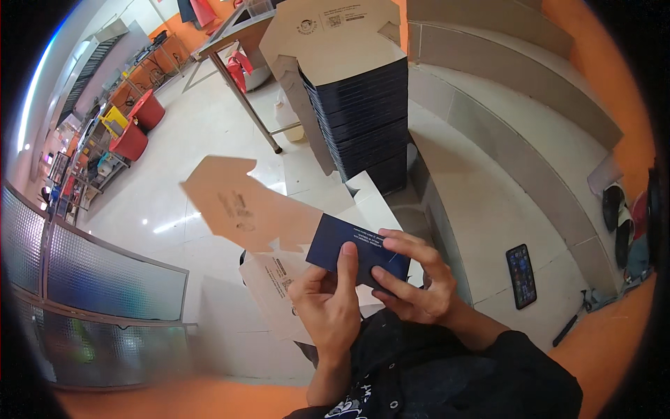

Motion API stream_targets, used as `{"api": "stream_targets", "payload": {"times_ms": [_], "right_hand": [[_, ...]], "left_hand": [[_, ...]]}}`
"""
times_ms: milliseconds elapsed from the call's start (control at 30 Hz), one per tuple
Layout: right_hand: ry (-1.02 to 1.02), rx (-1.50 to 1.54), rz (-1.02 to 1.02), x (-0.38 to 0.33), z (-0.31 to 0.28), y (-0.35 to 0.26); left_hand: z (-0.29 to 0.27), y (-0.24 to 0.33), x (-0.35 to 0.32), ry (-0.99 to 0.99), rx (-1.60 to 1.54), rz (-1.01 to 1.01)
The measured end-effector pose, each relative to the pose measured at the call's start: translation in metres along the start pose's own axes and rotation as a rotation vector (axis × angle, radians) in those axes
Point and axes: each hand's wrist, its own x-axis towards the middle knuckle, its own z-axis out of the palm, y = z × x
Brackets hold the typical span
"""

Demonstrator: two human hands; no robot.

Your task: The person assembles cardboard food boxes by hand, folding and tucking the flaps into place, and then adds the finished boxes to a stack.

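Observation:
Between my hands is a cardboard box [331, 248], partly folded, with a dark blue outer panel and a long brown flap stretching to the far left. My left hand [328, 304] grips its near side, thumb pressed on the blue panel and fingers curled beneath. From the right, my right hand [426, 279] pinches the panel's end, its fingers bent over the edge. Below the box lies another brown printed cardboard piece [272, 286]. A pale cardboard piece [373, 202] shows just beyond the box.
A tall stack of flat dark blue cardboard blanks [363, 119] stands ahead, brown side up on top. Curved tiled steps [474, 133] rise on the right. A phone [520, 276] lies on the tile. Left are a glass-panelled partition [112, 265] and red buckets [130, 143]; a metal table [241, 94] stands behind.

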Motion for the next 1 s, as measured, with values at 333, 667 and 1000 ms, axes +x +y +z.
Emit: {"api": "stream_targets", "payload": {"times_ms": [333, 667, 1000], "right_hand": [[0.190, 0.093, 0.535, -0.002, -0.004, 0.026], [0.662, 0.830, 1.232, -0.024, -0.014, 0.066], [0.160, 0.656, 1.261, -0.076, 0.040, 0.049]], "left_hand": [[0.001, -0.021, -0.010, -0.216, -0.155, 0.069], [-0.081, -0.157, -0.036, -0.124, -0.624, -0.351], [-0.125, -0.181, -0.071, 0.055, -0.791, -0.515]]}}
